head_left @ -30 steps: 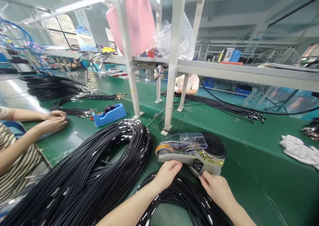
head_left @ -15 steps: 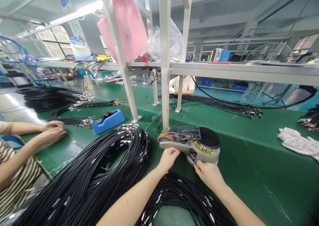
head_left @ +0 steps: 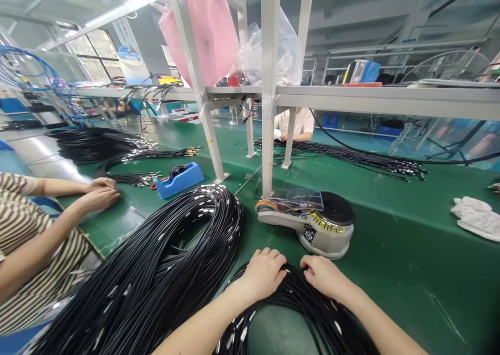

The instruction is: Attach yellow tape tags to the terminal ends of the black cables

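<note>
A coil of black cables (head_left: 312, 297) with white tags lies in front of me. My left hand (head_left: 265, 271) is on the top of this coil, its fingers curled over the cables. At the coil's upper right, my right hand (head_left: 322, 276) is closed with bent fingers against the cables; its fingertips are partly hidden. A small gap separates the two hands. Just beyond them stands a grey, round-bodied tape dispenser (head_left: 326, 235) with a black disc on top and a clear cover; neither hand touches it.
A larger coil of black cables (head_left: 164, 261) lies to the left. Behind it stands a blue tape holder (head_left: 179, 180). A co-worker's hands (head_left: 102, 193) rest on the green table at left. Shelf posts (head_left: 268, 136) rise ahead. White gloves (head_left: 476, 217) lie at right, more cables (head_left: 359, 159) farther back.
Both hands have come back from the front of the tape dispenser down onto the near cable coil. The view has shifted slightly, so the scene sits a little farther right.
</note>
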